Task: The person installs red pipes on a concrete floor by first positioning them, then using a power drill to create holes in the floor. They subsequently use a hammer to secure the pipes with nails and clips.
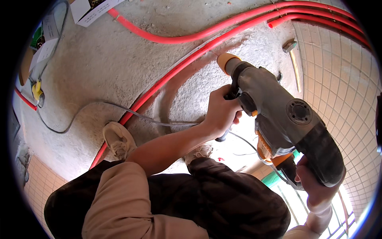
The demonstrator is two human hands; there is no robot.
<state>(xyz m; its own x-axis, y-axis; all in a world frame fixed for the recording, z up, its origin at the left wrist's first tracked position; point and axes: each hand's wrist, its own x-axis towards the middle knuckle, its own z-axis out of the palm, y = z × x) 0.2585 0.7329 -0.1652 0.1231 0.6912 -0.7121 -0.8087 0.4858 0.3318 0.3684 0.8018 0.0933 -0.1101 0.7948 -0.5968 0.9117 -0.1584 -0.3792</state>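
A large grey and black rotary hammer drill [274, 91] with a yellow-orange front collar spans the right half of the view, its nose pointing up and left at the rough concrete. My left hand [223, 109] is closed round its side handle, just behind the collar. At the rear, my right hand [314, 181] wraps round the black main handle; its fingers are partly hidden by it. Beyond the nose, a red pipe [171, 71] curves across the floor. Whether a bit touches the concrete is hard to make out.
More red pipes [318, 11] curve along the top right. A wooden-handled hammer [295, 65] lies by the tiled wall [338, 83]. A grey cable [155, 121] crosses the floor near my shoes [119, 139]. Yellow-handled pliers [38, 91] and white boxes [89, 12] are at the left.
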